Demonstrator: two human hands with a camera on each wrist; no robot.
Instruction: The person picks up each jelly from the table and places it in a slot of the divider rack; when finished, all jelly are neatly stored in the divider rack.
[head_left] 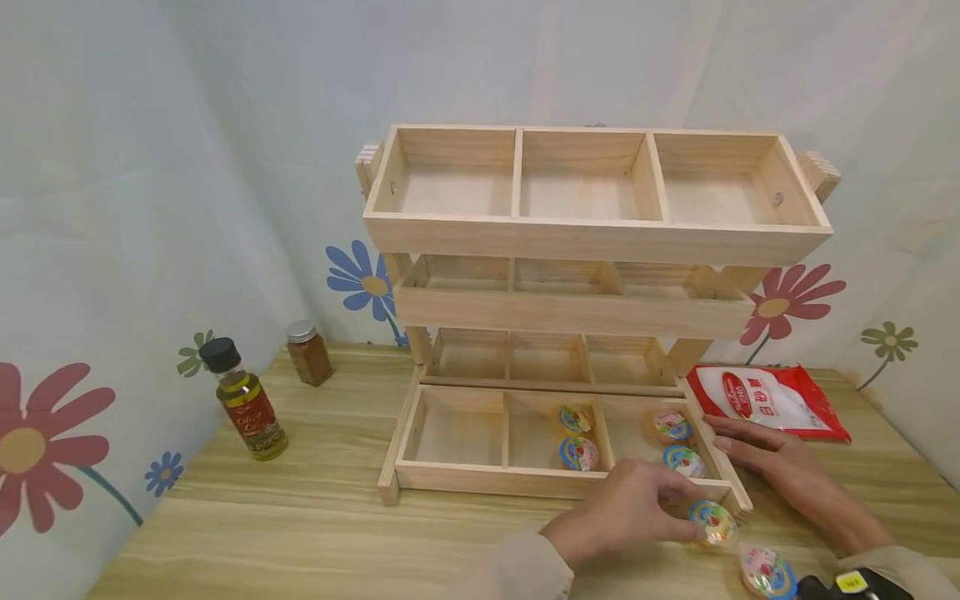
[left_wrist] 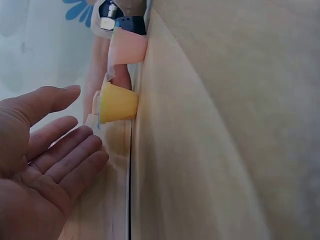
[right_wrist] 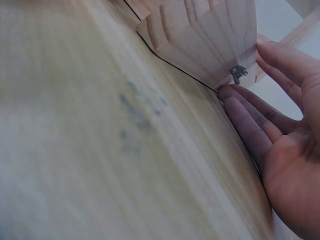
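Note:
My left hand (head_left: 633,510) reaches over the table in front of the wooden rack, its thumb and fingers spread beside a yellow jelly cup (head_left: 712,523). In the left wrist view a small gap parts the left hand (left_wrist: 55,150) from the yellow cup (left_wrist: 118,103); a pink cup (left_wrist: 129,46) stands beyond it. The pink cup (head_left: 767,572) is nearer the table's front in the head view. My right hand (head_left: 798,479) lies along the rack's right side, and in the right wrist view the fingertips of this hand (right_wrist: 282,115) touch the wooden end (right_wrist: 200,45).
The bottom tray (head_left: 525,482) holds two cups in its middle compartment and two in its right one. An oil bottle (head_left: 252,408) and a spice jar (head_left: 310,357) stand at the left. A red and white bag (head_left: 772,402) lies behind my right hand.

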